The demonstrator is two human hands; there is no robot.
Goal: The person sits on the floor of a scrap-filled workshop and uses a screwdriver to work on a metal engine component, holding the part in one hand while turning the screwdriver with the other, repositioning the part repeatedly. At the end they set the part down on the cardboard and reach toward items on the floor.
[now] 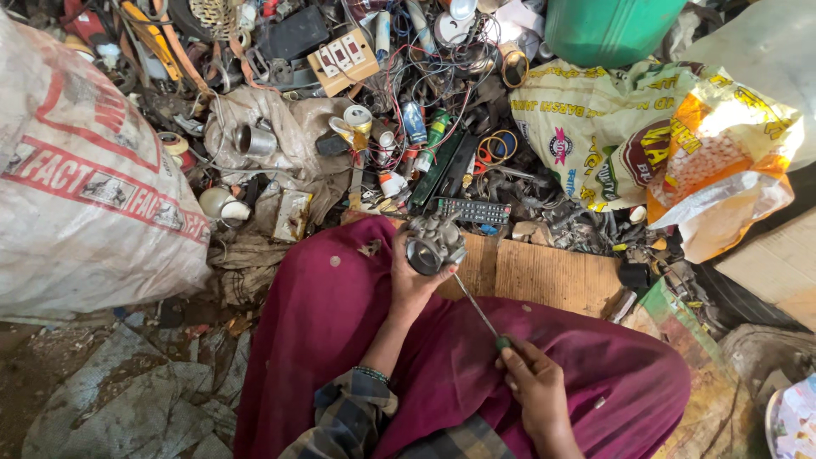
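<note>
Two hands busy: left hand (412,285) clasped around grey metal carburetor (434,244) above maroon lap (442,357), right hand (534,387) closed on screwdriver (478,310), tip touching carburetor underside. Carburetor seemingly whole, not yet dismantled. Beyond, remote control (473,210), tangled wires (425,81), sacks (76,178).

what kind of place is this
Probably a scrap sorting spot, worked sitting on the ground. A heap of tangled wires, a remote control and big filled sacks surround the person, whose left hand holds a metal engine part.
</note>
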